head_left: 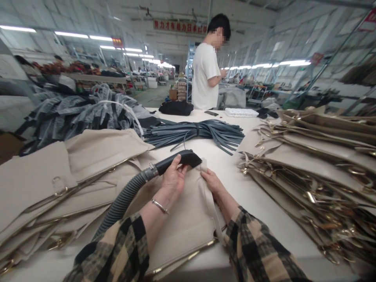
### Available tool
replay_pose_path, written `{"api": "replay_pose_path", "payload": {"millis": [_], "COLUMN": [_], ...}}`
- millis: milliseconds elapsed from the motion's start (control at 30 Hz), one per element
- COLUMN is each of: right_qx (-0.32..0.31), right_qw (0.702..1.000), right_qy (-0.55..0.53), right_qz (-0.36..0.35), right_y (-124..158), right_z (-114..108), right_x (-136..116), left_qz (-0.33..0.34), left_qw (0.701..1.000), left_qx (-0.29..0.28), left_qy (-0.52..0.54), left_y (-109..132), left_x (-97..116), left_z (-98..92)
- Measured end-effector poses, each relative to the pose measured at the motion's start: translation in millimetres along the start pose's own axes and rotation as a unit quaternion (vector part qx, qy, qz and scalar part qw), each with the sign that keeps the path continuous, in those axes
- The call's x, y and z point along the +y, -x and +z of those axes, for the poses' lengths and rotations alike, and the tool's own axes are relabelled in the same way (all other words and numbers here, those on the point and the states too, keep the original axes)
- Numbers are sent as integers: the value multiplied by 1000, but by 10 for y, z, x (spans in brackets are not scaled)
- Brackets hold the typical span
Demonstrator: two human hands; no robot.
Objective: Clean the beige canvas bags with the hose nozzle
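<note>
My left hand is closed around a black vacuum nozzle, thumb on top. A ribbed grey hose runs from the nozzle down to the left, joined by a metal clamp. The nozzle's tip points right, just over the upper edge of a beige bag lying in front of me. My right hand pinches the bag's upper right edge by a narrow beige strap, close to the nozzle tip. A brass zipper crosses the near end of the bag. The right fingertips are partly hidden.
Stacked beige bags with gold hardware lie left and right. Beyond is a tied bundle of dark straps, a black cloth bundle, a phone and white trays. Plastic-wrapped pieces lie left. A person stands behind the table.
</note>
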State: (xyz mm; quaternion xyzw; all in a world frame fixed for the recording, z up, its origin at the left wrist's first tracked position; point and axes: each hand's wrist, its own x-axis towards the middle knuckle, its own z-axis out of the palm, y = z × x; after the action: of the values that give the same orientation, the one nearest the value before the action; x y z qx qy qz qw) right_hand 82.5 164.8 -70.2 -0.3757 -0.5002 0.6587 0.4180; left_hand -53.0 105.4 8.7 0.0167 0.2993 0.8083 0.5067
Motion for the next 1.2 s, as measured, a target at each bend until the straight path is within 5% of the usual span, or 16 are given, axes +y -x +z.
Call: {"api": "replay_pose_path", "payload": {"millis": [200, 533, 700, 800, 967, 1100, 1200], "right_qx": [3, 0, -7, -69, -55, -124, -56], "right_qw": [1000, 999, 997, 984, 858, 756, 694], "right_qy": [-4, 47, 71, 162, 472, 588, 640], "right_qz": [6, -23, -23, -41, -194, -261, -325], "right_y": [4, -11, 12, 255, 1138, 1840, 2058], "right_z": [30, 61, 73, -145, -524, -301, -95], "right_x": [-22, 32, -101, -395, -592, -159, 183], "left_qz": [-19, -8, 5, 24, 58, -10, -74], "left_qw": [999, 999, 996, 995, 981, 974, 963], "left_qx": [-28, -34, -67, -80, -157, -166, -161], "left_qy": [-40, -33, -53, -53, -97, -155, -202], "left_y": [204, 67, 262, 378, 643, 904, 1023], "left_x": [50, 20, 217, 456, 702, 499, 231], "left_z": [-111, -40, -32, 0, -58, -156, -264]}}
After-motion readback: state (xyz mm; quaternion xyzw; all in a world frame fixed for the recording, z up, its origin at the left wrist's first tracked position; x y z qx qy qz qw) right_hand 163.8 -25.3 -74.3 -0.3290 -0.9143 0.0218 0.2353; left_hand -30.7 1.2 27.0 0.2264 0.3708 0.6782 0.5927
